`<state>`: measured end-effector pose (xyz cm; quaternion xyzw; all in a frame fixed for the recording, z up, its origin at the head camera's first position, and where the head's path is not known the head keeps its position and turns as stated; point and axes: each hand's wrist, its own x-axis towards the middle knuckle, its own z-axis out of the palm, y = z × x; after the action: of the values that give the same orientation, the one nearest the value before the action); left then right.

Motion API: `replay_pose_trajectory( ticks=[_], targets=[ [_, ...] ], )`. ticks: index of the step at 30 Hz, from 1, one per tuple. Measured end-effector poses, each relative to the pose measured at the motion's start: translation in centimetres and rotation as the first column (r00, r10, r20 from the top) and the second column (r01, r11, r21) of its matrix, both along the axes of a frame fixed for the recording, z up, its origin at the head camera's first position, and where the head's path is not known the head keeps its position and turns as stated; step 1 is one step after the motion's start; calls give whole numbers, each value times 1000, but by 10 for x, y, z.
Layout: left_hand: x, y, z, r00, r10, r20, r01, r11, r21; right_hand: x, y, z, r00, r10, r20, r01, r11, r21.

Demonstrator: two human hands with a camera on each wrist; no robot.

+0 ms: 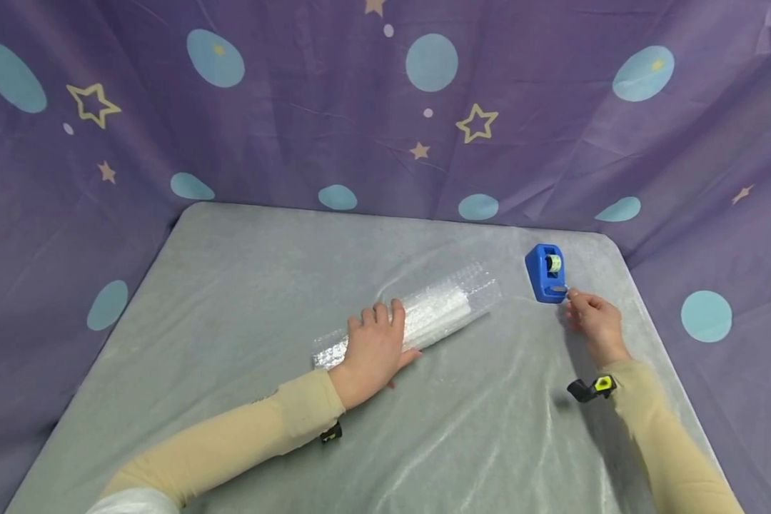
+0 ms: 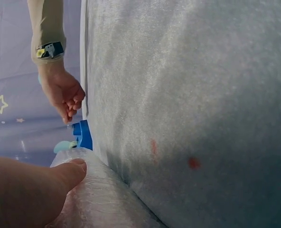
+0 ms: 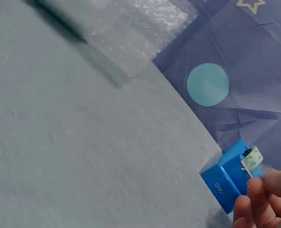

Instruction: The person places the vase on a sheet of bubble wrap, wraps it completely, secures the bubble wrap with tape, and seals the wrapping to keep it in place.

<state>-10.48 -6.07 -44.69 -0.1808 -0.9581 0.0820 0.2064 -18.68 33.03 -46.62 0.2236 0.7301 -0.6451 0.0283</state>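
A roll of bubble wrap (image 1: pixel 438 314), see-through at its far end, lies slantwise on the table. My left hand (image 1: pixel 371 351) holds it near its left end, fingers over the top and thumb along the near side; the left wrist view has the thumb (image 2: pixel 74 175) against the plastic. Toward the back right stands a blue tape dispenser (image 1: pixel 535 275) with a small tape roll (image 3: pixel 253 158) in it. At its cutter, my right hand (image 1: pixel 596 325) pinches the end of the clear tape between thumb and forefinger. The underside of the bubble wrap is hidden.
A grey cloth covers the table (image 1: pixel 244 285), with creases toward the front. Purple curtains (image 1: pixel 308 100) with stars and blue dots hang close behind its back edge and along both sides. Each wrist carries a small camera mount (image 1: pixel 592 388).
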Motion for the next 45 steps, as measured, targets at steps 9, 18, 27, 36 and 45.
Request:
replay_pose_trajectory(
  ticks=[9, 18, 27, 36, 45],
  targets=[
    [1, 0, -2, 1000, -2, 5, 2, 1000, -6, -4, -1, -10, 990, 131, 52, -140, 933, 331],
    [-1, -1, -3, 999, -3, -41, 2, 1000, -16, -10, 0, -12, 976, 219, 24, -214, 921, 325],
    [-4, -2, -2, 997, -15, -72, 14, 1000, -15, -12, 2, -13, 951, 306, 44, -290, 834, 470],
    [-1, 2, -5, 996, -28, -84, 23, 998, -57, 2, 0, -7, 945, 324, 36, -284, 766, 577],
    [-2, 0, -4, 996, 3, -88, -8, 998, -64, 3, -57, 65, 914, 378, -150, -198, 736, 647]
  ],
)
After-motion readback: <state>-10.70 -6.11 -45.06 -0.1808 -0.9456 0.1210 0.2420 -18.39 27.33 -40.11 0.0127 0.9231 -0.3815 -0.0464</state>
